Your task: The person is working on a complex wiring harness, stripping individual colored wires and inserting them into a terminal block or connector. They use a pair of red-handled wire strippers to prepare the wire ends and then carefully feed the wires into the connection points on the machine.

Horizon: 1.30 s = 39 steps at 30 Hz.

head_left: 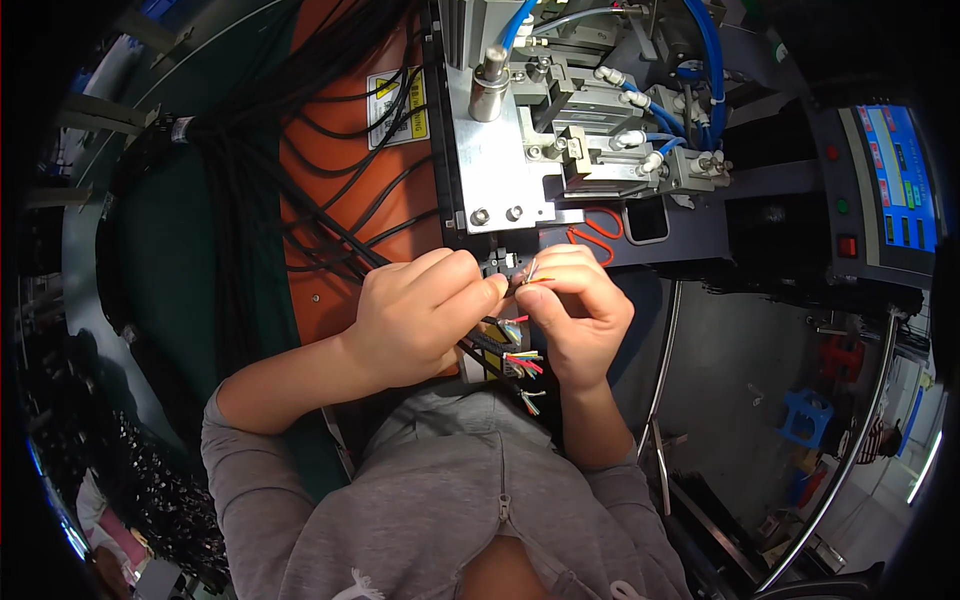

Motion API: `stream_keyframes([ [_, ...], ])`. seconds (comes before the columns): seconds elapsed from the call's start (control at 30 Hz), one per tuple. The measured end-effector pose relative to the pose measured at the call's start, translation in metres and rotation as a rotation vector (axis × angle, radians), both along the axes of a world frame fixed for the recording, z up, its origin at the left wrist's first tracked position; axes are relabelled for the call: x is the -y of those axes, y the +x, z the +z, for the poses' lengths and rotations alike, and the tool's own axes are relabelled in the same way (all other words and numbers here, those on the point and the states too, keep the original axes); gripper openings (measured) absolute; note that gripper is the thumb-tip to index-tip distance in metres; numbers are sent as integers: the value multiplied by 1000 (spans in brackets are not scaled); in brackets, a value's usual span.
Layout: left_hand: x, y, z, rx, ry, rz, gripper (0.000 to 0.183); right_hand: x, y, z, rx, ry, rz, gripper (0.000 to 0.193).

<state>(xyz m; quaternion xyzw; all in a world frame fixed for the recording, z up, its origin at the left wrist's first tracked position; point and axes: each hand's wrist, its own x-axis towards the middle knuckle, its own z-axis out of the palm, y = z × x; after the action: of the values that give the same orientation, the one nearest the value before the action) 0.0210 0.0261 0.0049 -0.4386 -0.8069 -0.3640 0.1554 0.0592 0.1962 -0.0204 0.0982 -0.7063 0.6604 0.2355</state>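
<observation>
My left hand (420,305) is closed at the front edge of a metal machine, thumb and forefinger pinching the end of a black cable. Just to its right, my right hand (580,310) pinches thin coloured wires (530,270) that fan out of that cable end. Both sets of fingertips nearly meet below a small black fixture (497,262) holding a white piece. Under my hands, several more black cables with stripped ends spread out red, yellow, green and white wires (522,362). The fingertips hide exactly where the held cable ends.
The machine's metal plate (495,170) carries pneumatic cylinders (600,105) with blue hoses. Red-handled scissors (598,237) lie beside a dark tray (646,220). A thick bundle of black cables (235,140) crosses the orange surface (335,190) at left. A control screen (900,175) stands at right.
</observation>
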Motion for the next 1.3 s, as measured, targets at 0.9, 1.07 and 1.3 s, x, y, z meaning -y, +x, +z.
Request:
stream_keyframes([
  [0.9,-5,9,-13,-196,-244,54,30,-32,-4,-10,352,213,144,8],
  [1.07,-8,10,-13,-201,-407,133,27,-12,-9,-13,173,562,-86,3],
  [1.3,-11,14,-10,-168,-452,195,28,-7,-7,-21,110,546,-127,8],
])
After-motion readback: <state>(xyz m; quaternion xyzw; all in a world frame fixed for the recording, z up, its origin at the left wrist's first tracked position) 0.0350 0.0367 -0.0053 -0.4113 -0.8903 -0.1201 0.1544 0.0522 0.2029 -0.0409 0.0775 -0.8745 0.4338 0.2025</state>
